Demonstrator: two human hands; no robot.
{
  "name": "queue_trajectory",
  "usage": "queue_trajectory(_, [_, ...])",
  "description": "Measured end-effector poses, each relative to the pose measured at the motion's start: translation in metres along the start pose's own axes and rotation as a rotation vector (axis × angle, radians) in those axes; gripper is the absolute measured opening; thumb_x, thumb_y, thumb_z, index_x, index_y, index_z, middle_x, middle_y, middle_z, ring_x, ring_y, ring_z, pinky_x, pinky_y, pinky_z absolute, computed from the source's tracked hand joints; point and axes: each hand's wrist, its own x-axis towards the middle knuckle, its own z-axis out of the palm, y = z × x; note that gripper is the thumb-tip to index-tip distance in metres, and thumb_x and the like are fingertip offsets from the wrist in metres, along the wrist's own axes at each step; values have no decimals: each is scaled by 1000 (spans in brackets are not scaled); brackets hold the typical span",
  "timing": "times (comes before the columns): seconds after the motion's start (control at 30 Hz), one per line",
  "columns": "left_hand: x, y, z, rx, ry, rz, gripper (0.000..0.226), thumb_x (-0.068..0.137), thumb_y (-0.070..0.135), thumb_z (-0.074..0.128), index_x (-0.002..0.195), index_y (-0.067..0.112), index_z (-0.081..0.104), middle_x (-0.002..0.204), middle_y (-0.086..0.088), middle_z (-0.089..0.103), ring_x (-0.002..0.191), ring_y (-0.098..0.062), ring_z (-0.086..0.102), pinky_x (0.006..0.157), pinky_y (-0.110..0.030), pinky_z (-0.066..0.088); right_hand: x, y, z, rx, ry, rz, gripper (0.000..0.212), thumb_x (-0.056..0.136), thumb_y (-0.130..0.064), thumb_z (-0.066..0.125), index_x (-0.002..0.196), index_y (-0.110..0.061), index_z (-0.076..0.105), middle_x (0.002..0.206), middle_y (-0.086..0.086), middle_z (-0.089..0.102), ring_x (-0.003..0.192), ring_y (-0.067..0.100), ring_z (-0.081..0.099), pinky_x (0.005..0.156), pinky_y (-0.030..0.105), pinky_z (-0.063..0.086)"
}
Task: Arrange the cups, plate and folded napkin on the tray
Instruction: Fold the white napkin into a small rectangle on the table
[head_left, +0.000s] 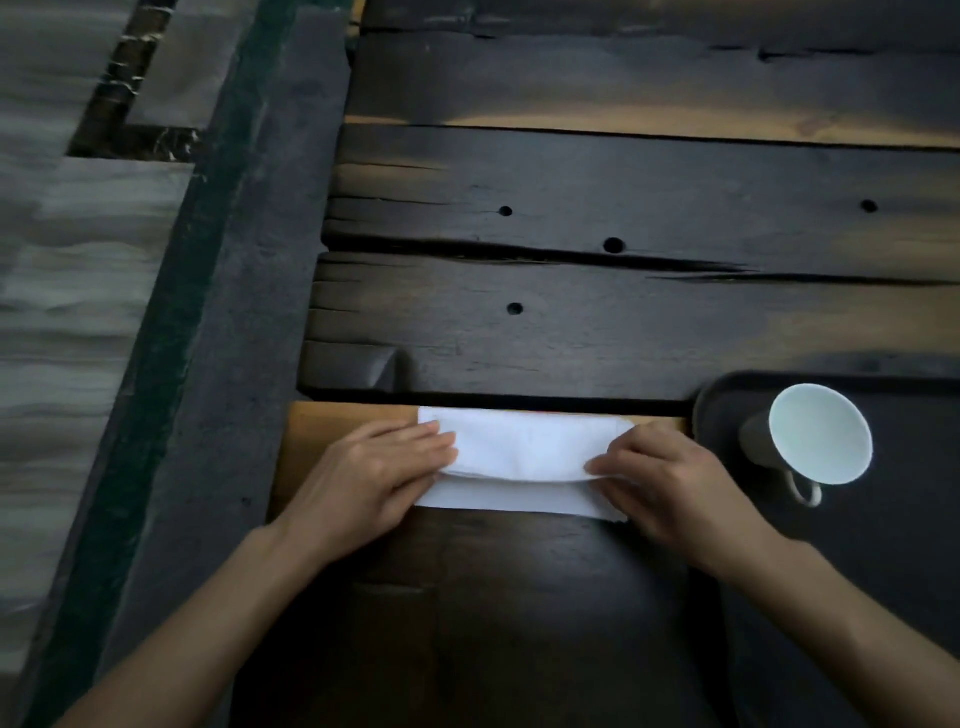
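The grip of the right hand (670, 478) is closed on the napkin (524, 452): the right end of the folded-over top layer is pinched between the thumb and curled fingers. The grip of the left hand (374, 478) is released, with straight fingers laid flat on the napkin's left end and pressing it onto the tabletop (571, 182). Both bare forearms are seen coming in from the near edge.

The napkin is white and lies as a long strip running left to right on the near part of the tabletop. Its top layer is folded toward the near side and ends in a curved edge. A narrow band of the lower layer is left showing along the near side. The napkin is not on the tray (698, 410). It lies just left of it, with its right end near the tray's left rim but apart from it.

The tray is dark with a rounded far-left corner. It sits at the right of the scene and is cut off by the right edge of the view. One cup (821, 434) is held in it, close to that far-left corner. The cup's inside is white and only its plain inner wall is visible. The outer wall looks greyish. The handle (805, 491) is turned toward the near side.

The tabletop is made of dark weathered planks with long gaps and a few round holes. A lighter brown patch is seen under the napkin's far edge. A pale floor (62, 312) is seen at far left.
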Motion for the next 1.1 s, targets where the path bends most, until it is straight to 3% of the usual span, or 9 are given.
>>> queue_trajectory(0.37, [-25, 5, 27, 35, 53, 14, 27, 97, 25, 64, 119, 15, 76, 131, 0, 69, 128, -13, 60, 107, -40, 49, -27, 8, 28, -90, 98, -31, 14, 88, -22, 77, 96, -11, 82, 88, 1, 72, 77, 26, 59, 67, 39, 53])
queue_trajectory(0.8, [-40, 2, 37, 96, 111, 61, 28, 97, 21, 70, 123, 13, 73, 134, -4, 67, 130, -15, 59, 112, -47, 45, -46, 5, 40, -100, 58, -20, 22, 93, -25, 74, 109, -11, 79, 99, 4, 72, 83, 20, 61, 67, 37, 55])
queue_trajectory(1.0, [-49, 8, 46, 177, 137, 42, 28, 95, 14, 70, 123, 11, 73, 133, -5, 66, 130, -15, 59, 116, -53, 38, -63, 6, 50, -120, 92, 30, 27, 95, -22, 65, 116, -11, 77, 105, 4, 73, 89, 22, 63, 76, 36, 55])
queue_trajectory(1.1, [-53, 18, 49, 229, 130, -1, 32, 97, 14, 66, 129, 8, 69, 139, -7, 62, 136, -20, 54, 117, -55, 35, -63, -7, 56, -137, 167, 119, 25, 94, -25, 67, 111, -12, 79, 103, 4, 74, 94, 27, 66, 92, 42, 50])
